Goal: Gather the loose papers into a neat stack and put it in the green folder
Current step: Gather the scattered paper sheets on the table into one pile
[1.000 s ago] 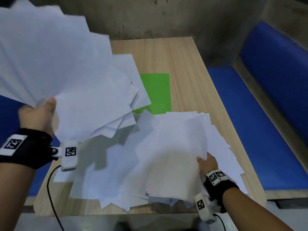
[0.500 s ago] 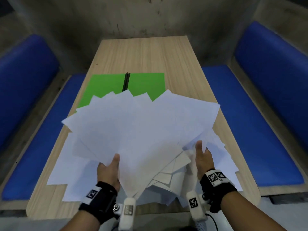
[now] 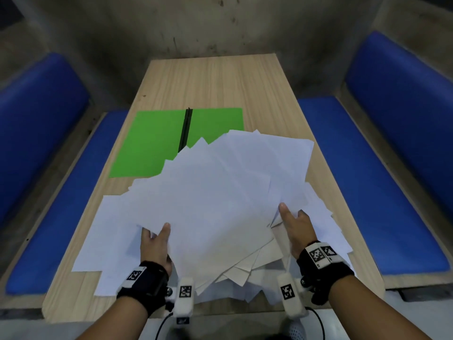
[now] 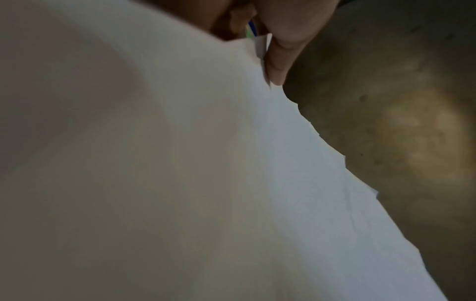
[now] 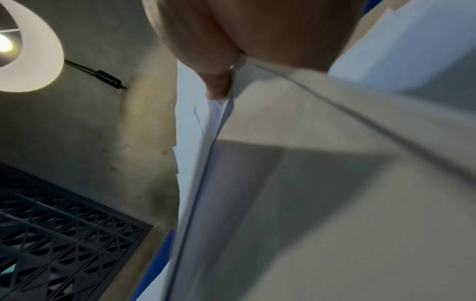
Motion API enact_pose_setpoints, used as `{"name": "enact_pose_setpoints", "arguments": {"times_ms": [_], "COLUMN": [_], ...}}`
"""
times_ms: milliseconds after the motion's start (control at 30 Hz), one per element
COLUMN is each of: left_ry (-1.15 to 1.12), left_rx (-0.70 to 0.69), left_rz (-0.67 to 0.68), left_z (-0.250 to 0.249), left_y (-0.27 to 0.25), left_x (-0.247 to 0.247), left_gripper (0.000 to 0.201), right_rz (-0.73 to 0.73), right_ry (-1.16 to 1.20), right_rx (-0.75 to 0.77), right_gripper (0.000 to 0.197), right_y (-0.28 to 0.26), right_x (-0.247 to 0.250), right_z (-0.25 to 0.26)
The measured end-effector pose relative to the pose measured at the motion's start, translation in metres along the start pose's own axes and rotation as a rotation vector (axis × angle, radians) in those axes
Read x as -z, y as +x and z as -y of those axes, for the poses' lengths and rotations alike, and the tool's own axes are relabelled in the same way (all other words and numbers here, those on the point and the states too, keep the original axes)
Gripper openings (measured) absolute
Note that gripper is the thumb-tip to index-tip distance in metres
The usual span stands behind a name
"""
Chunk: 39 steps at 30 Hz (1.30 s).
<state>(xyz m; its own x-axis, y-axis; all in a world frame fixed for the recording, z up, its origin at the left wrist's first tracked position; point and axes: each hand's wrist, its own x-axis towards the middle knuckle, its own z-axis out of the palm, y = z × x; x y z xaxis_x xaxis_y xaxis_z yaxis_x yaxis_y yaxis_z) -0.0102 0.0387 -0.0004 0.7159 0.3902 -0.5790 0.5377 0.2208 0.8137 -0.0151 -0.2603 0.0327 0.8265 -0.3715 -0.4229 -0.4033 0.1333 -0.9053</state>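
Both hands (image 3: pixel 157 244) grip fanned papers (image 3: pixel 220 204)

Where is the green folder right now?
In the head view the green folder lies open on the wooden table, on its left half beyond the fanned papers, whose far edge covers its near right corner.

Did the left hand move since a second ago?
Yes. The left hand came down from high at the left to low over the table's near edge, gripping the fanned papers.
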Motion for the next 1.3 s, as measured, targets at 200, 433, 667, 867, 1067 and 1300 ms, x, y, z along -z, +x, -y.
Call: {"name": "enact_pose_setpoints", "arguments": {"times_ms": [200, 433, 667, 867, 1067, 1300], "left_ry": [0.075, 0.295, 0.344, 0.293, 0.334, 0.542], "left_rx": [0.014, 0.074, -0.108, -0.199, -0.337, -0.480], "left_rz": [-0.156, -0.184, -0.149, -0.022, 0.028, 0.228], "left_z": [-0.004, -0.029, -0.075, -0.076, -0.077, -0.107], "left_y": [0.003, 0.028, 0.042, 0.035, 0.020, 0.029], "left_x": [-0.013, 0.014, 0.022, -0.001, -0.021, -0.008], "left_gripper": [0.080, 0.085, 0.065, 0.043, 0.034, 0.049], "right_rz": [-0.008, -0.029, 0.005, 0.048, 0.074, 0.137], "right_ry": [-0.044, -0.016, -0.026, 0.010, -0.027, 0.010], "right_rx": [-0.038, -0.105, -0.187, -0.242, -0.247, -0.260], "right_gripper": [0.048, 0.062, 0.082, 0.082, 0.063, 0.074], "right_y": [0.005, 0.006, 0.014, 0.021, 0.011, 0.009], "right_x": [-0.007, 0.006, 0.013, 0.013, 0.005, 0.008], "right_z": [0.004, 0.007, 0.017, 0.017, 0.026, 0.028]}}
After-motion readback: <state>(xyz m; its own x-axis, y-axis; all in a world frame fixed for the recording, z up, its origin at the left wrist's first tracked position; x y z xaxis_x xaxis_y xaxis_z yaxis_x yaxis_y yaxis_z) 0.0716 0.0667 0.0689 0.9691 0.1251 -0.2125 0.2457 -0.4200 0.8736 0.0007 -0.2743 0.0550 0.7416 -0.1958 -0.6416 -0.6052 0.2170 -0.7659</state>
